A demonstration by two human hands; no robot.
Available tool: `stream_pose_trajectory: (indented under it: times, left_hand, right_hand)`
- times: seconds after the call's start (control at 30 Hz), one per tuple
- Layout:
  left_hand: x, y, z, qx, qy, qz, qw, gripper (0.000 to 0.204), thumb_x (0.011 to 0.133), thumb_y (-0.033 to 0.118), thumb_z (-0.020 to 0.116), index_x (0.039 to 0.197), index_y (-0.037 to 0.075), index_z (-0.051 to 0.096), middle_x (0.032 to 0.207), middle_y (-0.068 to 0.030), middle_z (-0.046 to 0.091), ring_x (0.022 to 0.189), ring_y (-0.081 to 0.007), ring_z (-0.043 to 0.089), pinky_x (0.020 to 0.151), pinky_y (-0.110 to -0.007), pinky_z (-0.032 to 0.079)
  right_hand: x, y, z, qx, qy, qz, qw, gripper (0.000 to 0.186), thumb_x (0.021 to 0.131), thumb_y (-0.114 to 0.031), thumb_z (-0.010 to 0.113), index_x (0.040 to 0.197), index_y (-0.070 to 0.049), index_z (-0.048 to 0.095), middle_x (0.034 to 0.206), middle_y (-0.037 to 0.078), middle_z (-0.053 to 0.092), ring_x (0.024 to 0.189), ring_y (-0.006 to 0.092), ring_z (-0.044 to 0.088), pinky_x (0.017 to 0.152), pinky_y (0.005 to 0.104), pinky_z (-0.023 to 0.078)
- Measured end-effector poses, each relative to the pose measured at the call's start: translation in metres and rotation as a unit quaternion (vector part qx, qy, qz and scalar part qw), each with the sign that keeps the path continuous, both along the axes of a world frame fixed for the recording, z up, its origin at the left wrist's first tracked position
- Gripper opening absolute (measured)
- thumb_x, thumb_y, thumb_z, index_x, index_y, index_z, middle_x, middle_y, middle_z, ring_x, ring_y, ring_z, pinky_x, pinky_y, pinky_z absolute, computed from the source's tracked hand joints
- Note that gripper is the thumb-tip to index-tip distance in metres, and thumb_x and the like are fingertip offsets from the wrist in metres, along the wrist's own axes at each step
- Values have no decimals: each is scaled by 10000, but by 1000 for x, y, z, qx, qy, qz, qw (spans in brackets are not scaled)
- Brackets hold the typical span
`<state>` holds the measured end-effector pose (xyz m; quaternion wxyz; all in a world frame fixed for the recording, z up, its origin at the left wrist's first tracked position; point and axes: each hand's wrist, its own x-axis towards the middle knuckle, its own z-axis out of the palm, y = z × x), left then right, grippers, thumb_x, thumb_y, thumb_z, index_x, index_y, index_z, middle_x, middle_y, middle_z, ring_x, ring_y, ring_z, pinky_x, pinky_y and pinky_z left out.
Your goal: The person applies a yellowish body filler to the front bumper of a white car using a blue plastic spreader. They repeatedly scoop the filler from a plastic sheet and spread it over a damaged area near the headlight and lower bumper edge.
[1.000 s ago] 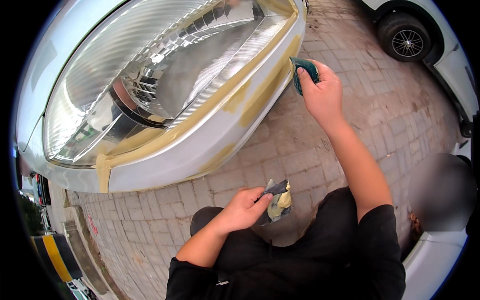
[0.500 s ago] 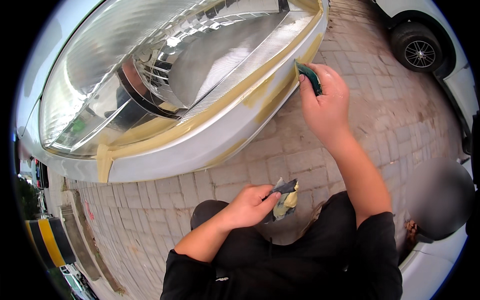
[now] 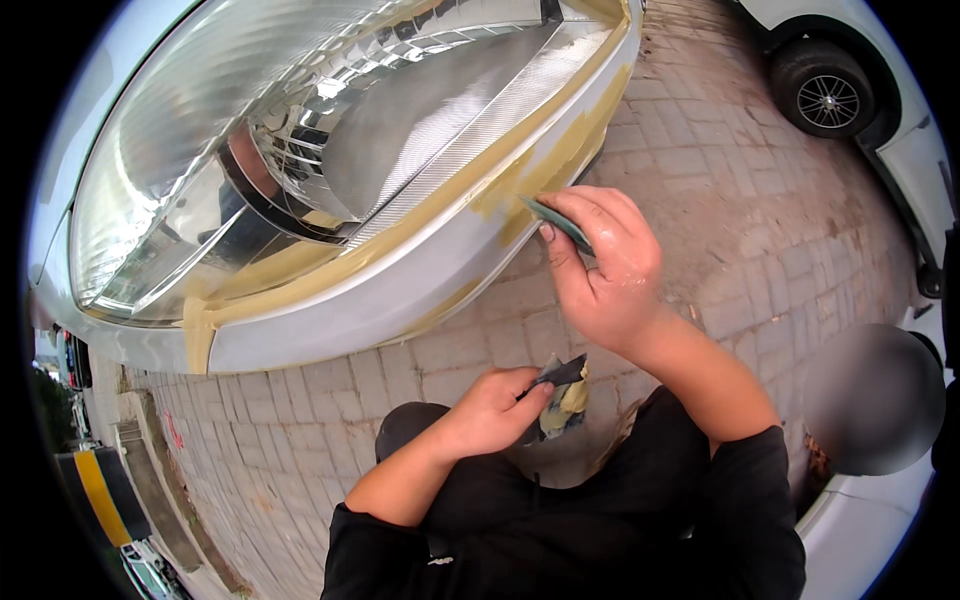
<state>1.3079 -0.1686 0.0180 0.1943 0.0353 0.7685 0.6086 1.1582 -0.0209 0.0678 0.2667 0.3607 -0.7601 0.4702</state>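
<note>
My right hand grips a thin green sanding sheet and presses its edge against the silver car bumper, right on a patch of yellow filler below the large headlight. My left hand rests low over my lap, its fingers closed on a dark scraper smeared with yellow filler. Both forearms come up from my black sleeves at the bottom of the view.
Brick paving lies beneath the car. A white car with a black wheel stands at the upper right. Another white panel is at the lower right. A yellow and black kerb runs at the lower left.
My right hand has moved left and down along the bumper with the green sheet, onto the filler patch. The view has come closer to the headlight. My left hand has stayed put.
</note>
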Motion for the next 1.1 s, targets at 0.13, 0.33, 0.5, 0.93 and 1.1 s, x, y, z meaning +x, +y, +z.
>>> stream_pose_trajectory:
  times: [0.13, 0.33, 0.5, 0.93, 1.1]
  left_hand:
    - [3, 2, 2, 1, -27, 9, 1000, 302, 1011, 187, 584, 795, -22, 561, 580, -83, 480, 579, -98, 412, 511, -331, 389]
    - [4, 1, -3, -5, -25, 5, 1000, 302, 1014, 196, 585, 809, -25, 565, 577, -46, 470, 582, -86, 406, 510, -323, 383]
    - [5, 3, -4, -8, -25, 16, 1000, 281, 1014, 199, 589, 846, -25, 586, 578, -28, 482, 582, -75, 420, 505, -311, 386]
    - [3, 1, -6, -16, -18, 14, 1000, 255, 1010, 189, 590, 860, -17, 604, 568, -26, 495, 556, -67, 437, 490, -299, 384]
    - [0, 0, -8, -11, -13, 8, 1000, 272, 1010, 186, 590, 828, -16, 580, 562, -27, 483, 554, -71, 416, 483, -310, 370]
  right_hand:
    - [-52, 32, -2, -27, -66, -137, 988, 172, 918, -63, 655, 1062, 28, 680, 995, 158, 689, 884, 304, 653, 785, 375, 523]
    - [-106, 46, -20, -77, -135, -175, 972, 247, 923, -149, 674, 1114, 6, 692, 1026, 129, 700, 899, 237, 668, 792, 344, 520]
    - [-144, 61, -27, -121, -200, -179, 956, 255, 921, -154, 665, 1127, -6, 698, 980, 118, 709, 875, 211, 668, 799, 326, 517]
    - [-155, 47, -9, -101, -212, -201, 951, 292, 903, -175, 671, 1125, 12, 705, 949, 134, 733, 847, 203, 684, 766, 333, 528]
    - [-149, 47, -10, -110, -211, -180, 954, 272, 903, -160, 689, 1110, 15, 707, 923, 108, 732, 821, 167, 668, 752, 317, 528]
